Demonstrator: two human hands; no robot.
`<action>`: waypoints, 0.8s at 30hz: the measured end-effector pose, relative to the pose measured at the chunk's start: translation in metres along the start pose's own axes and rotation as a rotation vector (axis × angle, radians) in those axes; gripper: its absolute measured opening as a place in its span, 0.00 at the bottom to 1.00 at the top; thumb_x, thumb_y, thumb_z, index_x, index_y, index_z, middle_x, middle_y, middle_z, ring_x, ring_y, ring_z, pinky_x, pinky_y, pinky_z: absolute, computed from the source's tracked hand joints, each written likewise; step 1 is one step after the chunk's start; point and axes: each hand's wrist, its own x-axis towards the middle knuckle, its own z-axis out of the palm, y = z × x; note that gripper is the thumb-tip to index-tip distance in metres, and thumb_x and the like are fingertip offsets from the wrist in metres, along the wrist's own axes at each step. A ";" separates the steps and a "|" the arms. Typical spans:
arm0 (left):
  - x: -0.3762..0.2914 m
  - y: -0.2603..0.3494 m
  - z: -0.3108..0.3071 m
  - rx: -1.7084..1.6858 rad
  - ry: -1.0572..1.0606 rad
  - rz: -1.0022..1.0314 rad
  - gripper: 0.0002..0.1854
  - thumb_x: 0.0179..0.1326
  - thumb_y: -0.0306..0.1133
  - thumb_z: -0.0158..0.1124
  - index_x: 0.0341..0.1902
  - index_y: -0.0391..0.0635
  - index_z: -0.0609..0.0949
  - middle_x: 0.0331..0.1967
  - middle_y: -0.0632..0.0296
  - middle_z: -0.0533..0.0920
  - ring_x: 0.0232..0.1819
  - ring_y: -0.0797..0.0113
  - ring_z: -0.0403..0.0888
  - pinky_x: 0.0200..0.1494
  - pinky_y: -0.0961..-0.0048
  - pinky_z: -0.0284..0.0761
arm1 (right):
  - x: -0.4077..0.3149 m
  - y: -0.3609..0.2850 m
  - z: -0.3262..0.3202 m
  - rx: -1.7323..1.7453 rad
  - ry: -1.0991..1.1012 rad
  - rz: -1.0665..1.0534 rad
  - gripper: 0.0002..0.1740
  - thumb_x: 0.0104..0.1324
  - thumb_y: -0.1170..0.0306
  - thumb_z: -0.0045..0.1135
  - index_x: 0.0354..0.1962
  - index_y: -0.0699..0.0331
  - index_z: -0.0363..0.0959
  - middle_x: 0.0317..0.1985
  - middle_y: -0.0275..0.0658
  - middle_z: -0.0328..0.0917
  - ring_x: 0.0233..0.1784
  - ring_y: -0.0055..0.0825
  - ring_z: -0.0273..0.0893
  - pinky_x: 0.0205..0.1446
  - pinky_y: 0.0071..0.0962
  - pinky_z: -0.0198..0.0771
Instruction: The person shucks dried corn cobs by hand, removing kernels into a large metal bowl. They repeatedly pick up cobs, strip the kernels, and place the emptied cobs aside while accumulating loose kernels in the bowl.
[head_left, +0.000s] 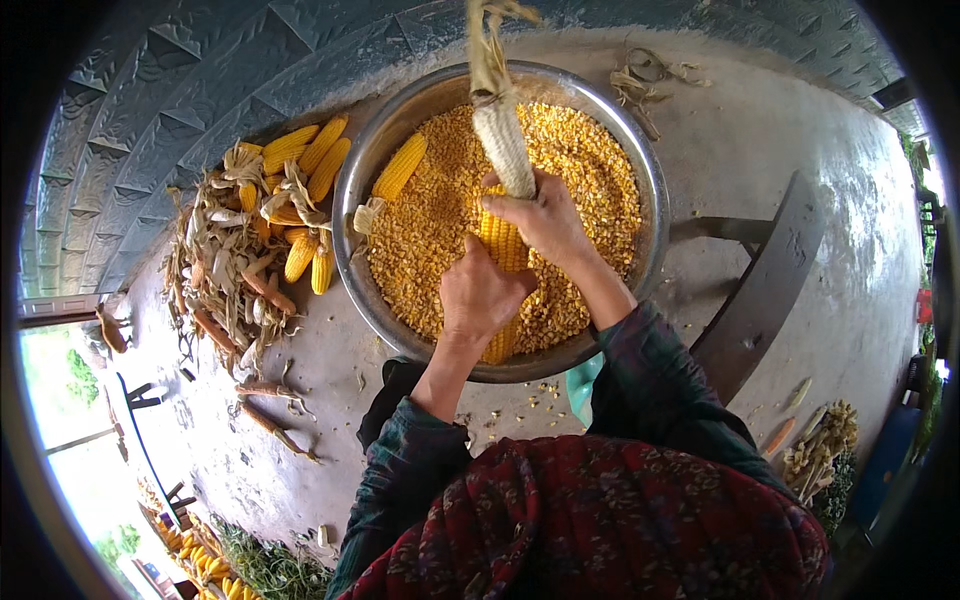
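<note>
A large metal basin (660, 180) is filled with loose corn kernels (442, 255). Over the kernels, my left hand (484, 289) grips a yellow ear of corn (504, 236), whose lower end shows below the palm. My right hand (551, 221) grasps a stripped pale corncob (502, 146), its dry husk tail pointing away from me. The cob's near end lies against the top of the ear, and the fingers beneath are partly hidden. Inside the basin's left side rest another yellow ear (401, 166) and a pale piece of cob or husk (366, 217).
Left of the basin lies a pile of yellow ears (300, 251) and dry husks (225, 217), with reddish bare cobs (266, 289). A dark wooden bench (765, 285) stands to the right. Behind the basin is a patterned metallic wall or door (225, 67).
</note>
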 end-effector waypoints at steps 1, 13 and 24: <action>0.001 0.000 0.001 0.032 -0.044 -0.058 0.33 0.44 0.45 0.67 0.45 0.31 0.67 0.32 0.40 0.81 0.36 0.43 0.82 0.43 0.58 0.78 | 0.005 0.003 -0.003 -0.040 0.029 0.004 0.15 0.59 0.66 0.63 0.41 0.68 0.76 0.30 0.38 0.77 0.30 0.23 0.77 0.32 0.24 0.76; -0.002 0.006 -0.007 0.232 0.116 -0.013 0.32 0.40 0.42 0.68 0.45 0.32 0.69 0.28 0.42 0.81 0.37 0.42 0.81 0.41 0.54 0.77 | 0.016 0.005 -0.025 0.618 -0.097 0.011 0.19 0.60 0.64 0.60 0.44 0.68 0.72 0.41 0.42 0.81 0.50 0.30 0.78 0.50 0.29 0.72; 0.004 -0.009 -0.002 -0.004 -0.022 -0.004 0.25 0.40 0.41 0.72 0.33 0.34 0.74 0.27 0.48 0.83 0.34 0.55 0.82 0.38 0.63 0.77 | 0.014 0.015 -0.003 -0.064 0.189 -0.100 0.14 0.62 0.67 0.62 0.41 0.68 0.73 0.24 0.29 0.75 0.23 0.13 0.68 0.27 0.22 0.68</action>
